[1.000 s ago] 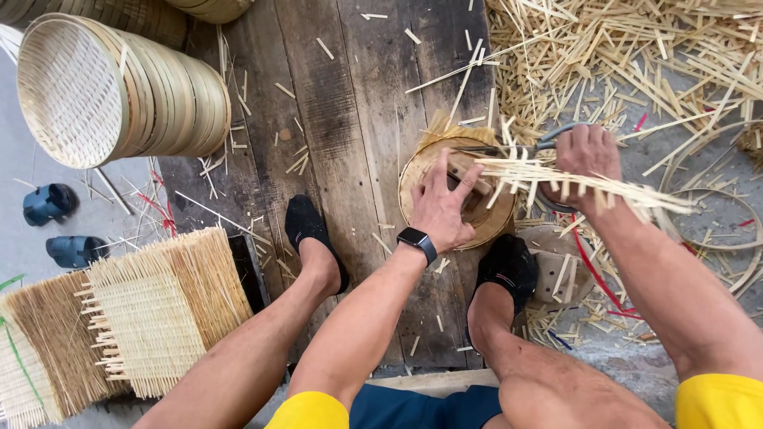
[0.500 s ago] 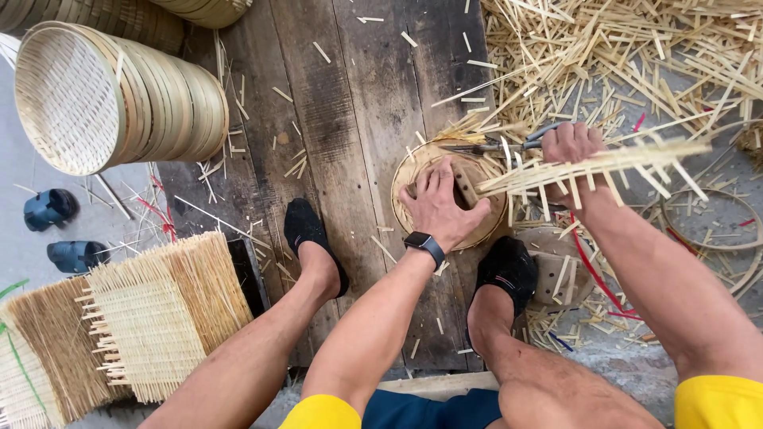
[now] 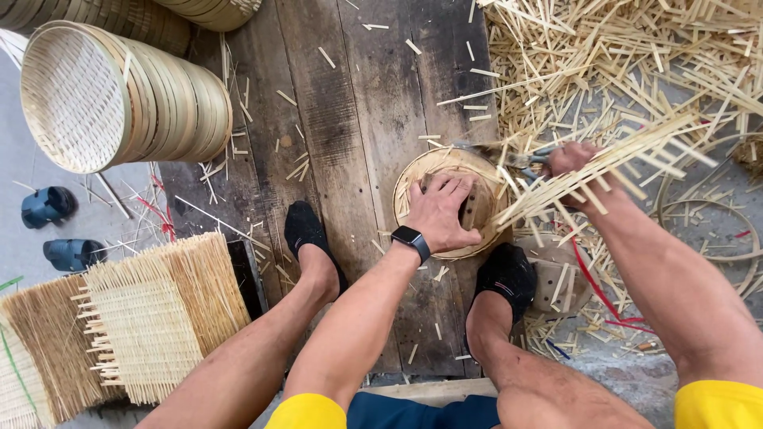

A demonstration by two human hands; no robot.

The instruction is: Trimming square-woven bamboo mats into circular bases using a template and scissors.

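Your left hand (image 3: 439, 213) presses flat, fingers spread, on the round basket (image 3: 421, 171); your right hand (image 3: 568, 159) grips shears (image 3: 497, 155) and bamboo strips (image 3: 620, 159).

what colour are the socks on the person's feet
Black, both socks, one each side of the round woven bamboo basket under the left hand; seen in the head view.

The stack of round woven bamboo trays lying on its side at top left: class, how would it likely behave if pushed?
The stack of round woven bamboo trays rests on curved rims, so it would probably roll. Thin open weave suggests it is light for its size. Nothing binds the trays visibly, so they may slide apart.
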